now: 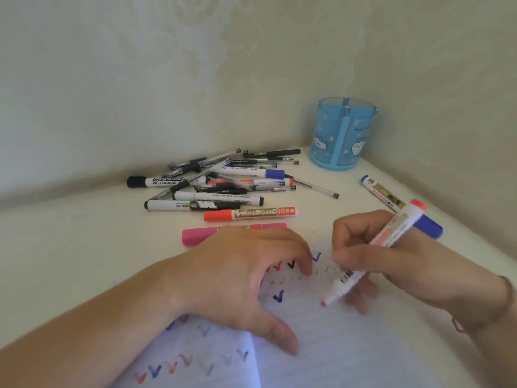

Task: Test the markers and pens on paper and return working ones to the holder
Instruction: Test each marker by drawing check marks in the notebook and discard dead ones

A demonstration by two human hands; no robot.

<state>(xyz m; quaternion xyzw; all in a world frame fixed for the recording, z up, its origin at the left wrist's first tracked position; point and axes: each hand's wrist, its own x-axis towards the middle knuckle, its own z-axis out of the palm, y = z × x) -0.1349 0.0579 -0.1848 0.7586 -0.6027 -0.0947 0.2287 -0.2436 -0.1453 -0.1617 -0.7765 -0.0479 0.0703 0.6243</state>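
Holding a red whiteboard marker [372,253] uncapped, the right hand [391,253] pinches its barrel w/ thumb and fingers, tip angled down and just at the paper [349,345], about to mark or just marking; contact too blurry to call. A blue-capped marker [428,226] shows behind that hand, apparently tucked in the same grip, tho I can't tell for sure. Left hand [246,275] lies spread, fingertips and palm pressing the sheet flat.

Progress, judging by the page: lots of check marks [278,296] already in red, blue, black and thin grey, so many pens look tested. But the blue holder [342,135] by the corner looks empty from this angle, so returning hasn't visibly begun, or very little.

Left to do: a big pile of gel pens and whiteboard markers [223,180] sits between paper and wall; which are tested vs. not can't be told. An orange-capped marker [249,214] and a pink marker [201,235] lie just beyond the left hand, and a gold-labelled marker w/ blue cap [382,193] lies apart near the holder. Est.: testing maybe halfway or more, sorting into holder mostly ahead.
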